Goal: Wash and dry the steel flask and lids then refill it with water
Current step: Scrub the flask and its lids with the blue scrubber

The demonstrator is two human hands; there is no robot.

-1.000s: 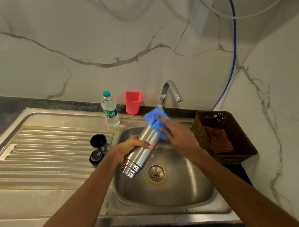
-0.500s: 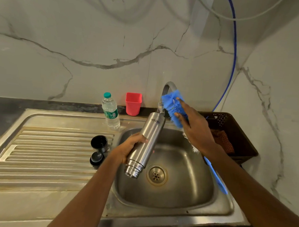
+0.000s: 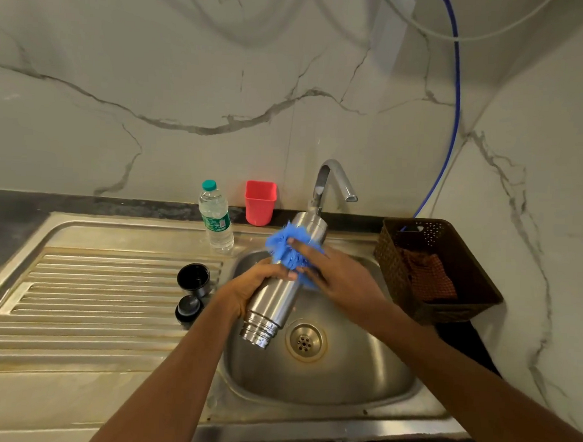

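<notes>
The left hand (image 3: pixel 260 286) is gripping the steel flask (image 3: pixel 273 307), its fingers curled round the lower body. It is holding the flask tilted over the sink basin (image 3: pixel 360 374), threaded end down. The right hand (image 3: pixel 344 283) is clutching a blue cloth (image 3: pixel 289 250) against the flask's upper part. Two black lids (image 3: pixel 193 278) are sitting on the drainboard (image 3: pixel 96 296) by the basin's left edge.

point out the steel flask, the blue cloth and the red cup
steel flask (image 3: pixel 276 297): head view, bare middle of its body
blue cloth (image 3: pixel 278 253): head view, bunched left part
red cup (image 3: pixel 259 204): head view, front wall
</notes>
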